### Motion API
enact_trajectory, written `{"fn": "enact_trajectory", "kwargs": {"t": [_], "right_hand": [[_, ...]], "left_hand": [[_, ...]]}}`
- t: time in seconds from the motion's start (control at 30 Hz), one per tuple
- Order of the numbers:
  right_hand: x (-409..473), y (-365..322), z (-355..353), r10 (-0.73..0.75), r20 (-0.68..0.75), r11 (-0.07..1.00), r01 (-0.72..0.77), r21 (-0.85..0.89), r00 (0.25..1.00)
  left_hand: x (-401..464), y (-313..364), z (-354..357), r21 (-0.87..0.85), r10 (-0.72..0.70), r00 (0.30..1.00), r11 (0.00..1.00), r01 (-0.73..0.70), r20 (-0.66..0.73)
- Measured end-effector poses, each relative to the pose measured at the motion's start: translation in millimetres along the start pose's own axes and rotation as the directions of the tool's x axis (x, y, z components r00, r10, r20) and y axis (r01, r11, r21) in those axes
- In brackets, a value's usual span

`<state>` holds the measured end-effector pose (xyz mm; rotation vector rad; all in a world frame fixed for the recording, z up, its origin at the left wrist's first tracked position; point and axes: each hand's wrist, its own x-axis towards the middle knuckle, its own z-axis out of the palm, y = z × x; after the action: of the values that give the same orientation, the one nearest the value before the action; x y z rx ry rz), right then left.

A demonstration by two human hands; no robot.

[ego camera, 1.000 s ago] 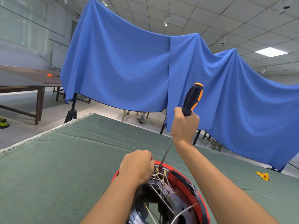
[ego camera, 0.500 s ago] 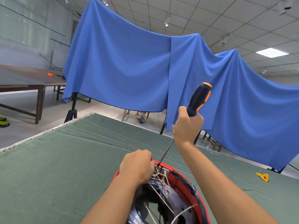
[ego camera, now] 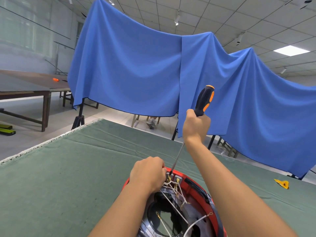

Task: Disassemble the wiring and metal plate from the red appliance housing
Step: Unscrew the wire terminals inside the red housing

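Note:
The red appliance housing (ego camera: 193, 183) sits at the bottom centre on the green table, its open side facing me. Inside lie a shiny metal plate (ego camera: 183, 214) and white wires (ego camera: 172, 200) with brass terminals. My left hand (ego camera: 147, 173) grips the housing's far rim beside the terminals. My right hand (ego camera: 195, 126) holds a black and orange screwdriver (ego camera: 204, 100) upright above the housing. Its shaft slants down and its tip sits at the terminal block on the far rim.
Green felt covers the table (ego camera: 77, 168), whose far edge runs diagonally at the left. A small yellow piece (ego camera: 282, 183) lies at the right. Blue cloth (ego camera: 136, 69) hangs behind, with a person's foot under it. A wooden table (ego camera: 25, 86) stands at the far left.
My right hand has tilted the screwdriver handle a little to the right and back. My left hand and the housing have stayed in place.

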<state>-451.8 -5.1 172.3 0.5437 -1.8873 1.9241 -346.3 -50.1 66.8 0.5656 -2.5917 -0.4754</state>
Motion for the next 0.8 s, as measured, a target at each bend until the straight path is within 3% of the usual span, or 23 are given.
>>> {"fn": "enact_trajectory", "kwargs": {"t": [0.3,0.53,0.67,0.8], "right_hand": [[16.0,12.8,17.4,0.134,-0.03,0.983,-0.136,-0.121,0.991],[17.5,14.8,13.3,0.189,-0.031,0.978,-0.191,-0.081,0.981],[14.6,9.0,3.3,0.175,-0.041,0.985,-0.175,0.013,0.984],[7.5,3.9,-9.2,0.071,-0.024,0.995,-0.07,0.066,0.997]], "left_hand": [[3.7,-1.6,2.1,0.005,0.008,1.0,1.0,-0.008,0.004],[5.0,-2.1,2.6,0.006,0.006,1.0,1.0,-0.006,0.001],[5.4,-1.4,2.7,-0.004,0.0,1.0,1.0,0.0,0.006],[5.1,-0.1,2.0,-0.002,-0.01,1.0,1.0,0.01,0.0]]}}
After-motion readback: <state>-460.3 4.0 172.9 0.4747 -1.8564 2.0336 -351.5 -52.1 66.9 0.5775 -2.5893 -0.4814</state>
